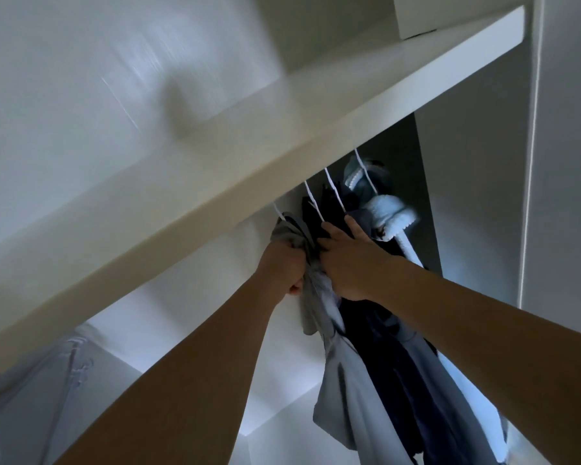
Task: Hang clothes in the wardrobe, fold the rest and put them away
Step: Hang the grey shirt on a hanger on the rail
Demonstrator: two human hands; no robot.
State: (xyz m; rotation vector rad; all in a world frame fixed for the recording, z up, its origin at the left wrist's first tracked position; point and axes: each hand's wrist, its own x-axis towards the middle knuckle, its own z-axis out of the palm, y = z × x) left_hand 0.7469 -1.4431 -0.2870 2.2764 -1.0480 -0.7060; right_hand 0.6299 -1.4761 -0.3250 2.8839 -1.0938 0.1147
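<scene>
Both my arms reach up into the wardrobe under its white shelf (282, 156). My left hand (284, 265) grips the bunched top of a grey garment (346, 380) that hangs from a white hanger (279, 213). My right hand (346, 263) rests with straight fingers against the dark clothes (393, 357) hanging beside it, its thumb side touching the grey cloth. Further right hang a light blue fleecy garment (388, 213) and more white hangers (332, 193). The rail is hidden behind the shelf edge.
A white box (416, 18) stands on the shelf at the top right. The wardrobe's white side panel (483, 203) closes off the right. At the lower left hang several empty pale hangers (64, 370). The back wall is white.
</scene>
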